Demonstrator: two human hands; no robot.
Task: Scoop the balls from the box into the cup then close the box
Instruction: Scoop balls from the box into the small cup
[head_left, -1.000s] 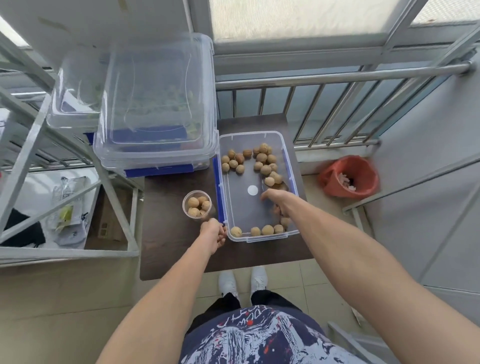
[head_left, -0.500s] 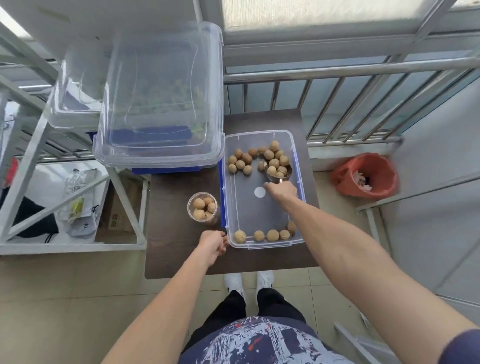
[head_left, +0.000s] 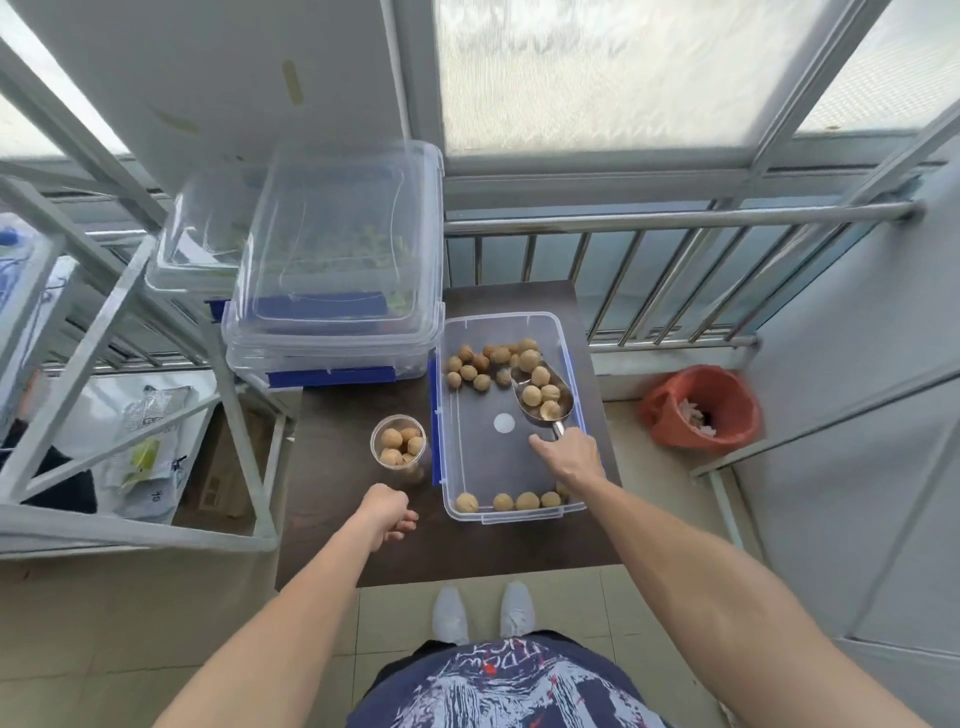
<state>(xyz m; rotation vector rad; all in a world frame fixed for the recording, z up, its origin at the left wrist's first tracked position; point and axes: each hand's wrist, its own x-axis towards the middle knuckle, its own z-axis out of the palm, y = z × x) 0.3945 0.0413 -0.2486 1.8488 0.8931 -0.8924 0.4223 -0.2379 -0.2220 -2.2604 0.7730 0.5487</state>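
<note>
Tan, seemingly wrinkled balls (head_left: 540, 395) in right hand's (head_left: 571, 453) metal scoop (head_left: 545, 399).

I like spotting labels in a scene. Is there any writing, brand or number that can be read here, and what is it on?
Nothing can be read for sure.
Shirt: a white and red print with letter-like shapes, upside down and too distorted to read.
Plastic packets under the rack on the left: printed marks, too small and blurred.
White round sticker on the box floor: blank.

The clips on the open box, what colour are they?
Blue clips along the clear box, best seen in the head view.
</note>
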